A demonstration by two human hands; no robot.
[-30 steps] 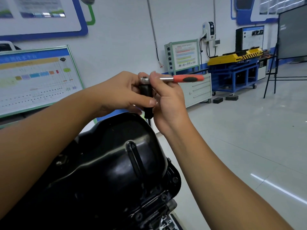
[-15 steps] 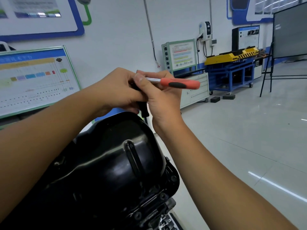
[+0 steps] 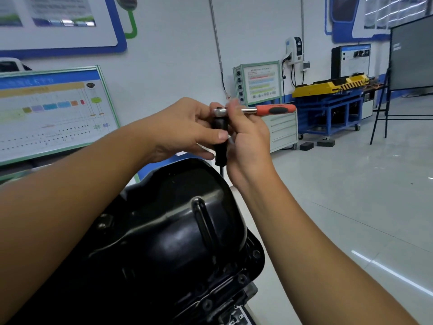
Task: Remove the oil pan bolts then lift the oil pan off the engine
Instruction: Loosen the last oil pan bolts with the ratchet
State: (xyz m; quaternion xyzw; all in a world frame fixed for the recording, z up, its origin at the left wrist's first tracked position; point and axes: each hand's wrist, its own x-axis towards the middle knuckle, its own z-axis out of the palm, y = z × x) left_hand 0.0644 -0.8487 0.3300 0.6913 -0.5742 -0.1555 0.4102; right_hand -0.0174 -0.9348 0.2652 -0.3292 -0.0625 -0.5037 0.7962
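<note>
A glossy black oil pan [image 3: 178, 235] sits on the upturned engine in front of me. Bolt heads [image 3: 256, 254] show along its near right flange. Above the pan's far edge stands a ratchet wrench [image 3: 269, 110] with a red-and-black handle pointing right and a black extension [image 3: 220, 146] running down behind the pan. My left hand [image 3: 185, 127] grips the extension, thumb across it. My right hand [image 3: 248, 139] pinches the ratchet head with its fingertips. The socket end is hidden behind the pan.
A white drawer cabinet [image 3: 282, 131] and a blue trolley with yellow equipment [image 3: 332, 102] stand by the far wall. A dark board on an easel [image 3: 410, 57] is at the right. Wall charts [image 3: 51, 111] hang at the left. Grey floor [image 3: 351, 195] spreads to the right.
The ratchet handle swung slightly toward me and back to level. My right fingers shifted on the ratchet head, and both hands stayed on the tool above the pan's far edge.
</note>
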